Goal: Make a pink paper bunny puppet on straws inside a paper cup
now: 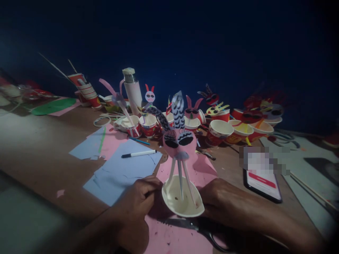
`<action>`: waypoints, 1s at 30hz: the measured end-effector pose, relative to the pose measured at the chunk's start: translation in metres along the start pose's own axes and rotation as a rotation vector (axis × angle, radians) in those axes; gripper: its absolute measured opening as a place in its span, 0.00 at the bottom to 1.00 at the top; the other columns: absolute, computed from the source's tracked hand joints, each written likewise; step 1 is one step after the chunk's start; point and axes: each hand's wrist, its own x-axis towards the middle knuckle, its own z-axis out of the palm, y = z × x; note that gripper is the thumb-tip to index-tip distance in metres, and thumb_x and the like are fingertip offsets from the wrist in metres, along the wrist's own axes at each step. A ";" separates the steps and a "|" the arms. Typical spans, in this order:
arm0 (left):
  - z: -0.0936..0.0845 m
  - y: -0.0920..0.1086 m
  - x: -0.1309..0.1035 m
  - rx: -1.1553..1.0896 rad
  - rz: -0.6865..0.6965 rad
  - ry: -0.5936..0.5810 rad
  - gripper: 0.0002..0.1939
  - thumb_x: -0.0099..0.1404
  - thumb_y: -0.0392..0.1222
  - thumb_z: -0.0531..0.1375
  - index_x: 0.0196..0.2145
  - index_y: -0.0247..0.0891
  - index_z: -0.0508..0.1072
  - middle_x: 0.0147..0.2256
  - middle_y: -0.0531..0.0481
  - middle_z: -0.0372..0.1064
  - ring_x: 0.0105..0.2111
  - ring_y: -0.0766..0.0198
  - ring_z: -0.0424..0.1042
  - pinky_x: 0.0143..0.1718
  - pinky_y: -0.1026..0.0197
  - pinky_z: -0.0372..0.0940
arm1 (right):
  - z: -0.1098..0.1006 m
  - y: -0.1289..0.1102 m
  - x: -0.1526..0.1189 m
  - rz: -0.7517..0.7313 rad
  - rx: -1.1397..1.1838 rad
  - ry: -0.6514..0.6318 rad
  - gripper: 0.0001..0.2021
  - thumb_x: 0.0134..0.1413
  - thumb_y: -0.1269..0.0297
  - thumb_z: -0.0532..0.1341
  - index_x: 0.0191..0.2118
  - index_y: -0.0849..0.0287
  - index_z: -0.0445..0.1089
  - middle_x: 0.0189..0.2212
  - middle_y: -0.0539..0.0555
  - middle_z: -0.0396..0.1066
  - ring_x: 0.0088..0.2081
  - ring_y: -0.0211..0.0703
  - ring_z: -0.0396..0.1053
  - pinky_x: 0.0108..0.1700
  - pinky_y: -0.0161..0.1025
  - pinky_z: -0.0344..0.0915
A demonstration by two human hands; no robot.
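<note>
A paper cup [171, 201] is tilted toward me, its pale inside showing and its rim bent to a point on the right. My left hand [136, 204] is closed on the cup's left side, fingers curled. On the right side my right hand [222, 197] grips it, with the fingertips hidden behind the cup. Three pale paper strips rise from inside to a pink paper rabbit head [174, 150] with dark eyes and black-patterned ears. Just below the cup, black-handled scissors [182, 223] lie on pink paper [177, 243].
Decorated paper cups with animal heads, one a white-lined cup [221, 128], line the back. A flask [133, 91] stands behind them. Blue paper [116, 176] and a marker [139, 153] lie left; a phone [262, 183] and a thin stick [315, 192] lie right.
</note>
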 end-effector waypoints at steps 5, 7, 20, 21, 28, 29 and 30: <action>0.000 -0.003 -0.002 0.180 0.215 0.047 0.14 0.55 0.26 0.48 0.31 0.37 0.71 0.33 0.49 0.68 0.36 0.64 0.66 0.43 0.62 0.60 | -0.006 -0.008 -0.003 0.143 0.007 -0.056 0.09 0.53 0.75 0.53 0.26 0.61 0.68 0.21 0.49 0.69 0.21 0.32 0.63 0.22 0.29 0.52; 0.000 -0.006 -0.002 0.225 0.232 0.059 0.14 0.55 0.25 0.47 0.31 0.37 0.70 0.33 0.49 0.68 0.37 0.64 0.66 0.43 0.61 0.60 | -0.004 -0.008 -0.004 0.159 -0.002 -0.069 0.11 0.52 0.76 0.52 0.26 0.61 0.69 0.22 0.51 0.70 0.22 0.35 0.65 0.23 0.30 0.53; 0.003 -0.016 -0.002 0.139 0.235 0.150 0.12 0.54 0.29 0.49 0.29 0.38 0.70 0.30 0.48 0.68 0.33 0.61 0.66 0.38 0.61 0.63 | -0.004 0.006 -0.005 0.005 0.078 -0.097 0.14 0.60 0.64 0.46 0.38 0.60 0.68 0.34 0.55 0.71 0.34 0.40 0.66 0.37 0.35 0.59; 0.004 -0.016 -0.002 0.118 0.237 0.152 0.12 0.53 0.29 0.49 0.29 0.38 0.71 0.30 0.48 0.68 0.33 0.61 0.66 0.38 0.61 0.63 | -0.003 0.007 -0.004 0.006 0.083 -0.099 0.14 0.60 0.64 0.46 0.38 0.60 0.68 0.34 0.54 0.71 0.34 0.40 0.66 0.37 0.36 0.59; 0.006 -0.015 0.001 0.074 0.099 0.184 0.10 0.55 0.32 0.51 0.31 0.38 0.71 0.29 0.48 0.67 0.33 0.60 0.67 0.36 0.62 0.63 | 0.000 0.008 -0.002 0.059 0.059 -0.015 0.13 0.59 0.65 0.46 0.35 0.59 0.67 0.30 0.54 0.70 0.30 0.40 0.65 0.33 0.35 0.58; 0.007 -0.014 0.000 0.078 0.081 0.192 0.09 0.55 0.32 0.51 0.30 0.38 0.71 0.28 0.48 0.67 0.32 0.61 0.67 0.35 0.62 0.63 | 0.000 0.008 -0.002 0.047 0.062 -0.010 0.12 0.59 0.66 0.46 0.36 0.59 0.67 0.31 0.54 0.70 0.31 0.40 0.66 0.34 0.35 0.58; 0.009 -0.014 -0.001 0.076 0.066 0.202 0.09 0.54 0.33 0.52 0.29 0.38 0.71 0.27 0.49 0.67 0.31 0.61 0.67 0.35 0.63 0.63 | 0.000 0.007 -0.002 0.034 0.064 -0.006 0.12 0.58 0.68 0.47 0.37 0.59 0.67 0.32 0.54 0.70 0.32 0.40 0.66 0.35 0.35 0.58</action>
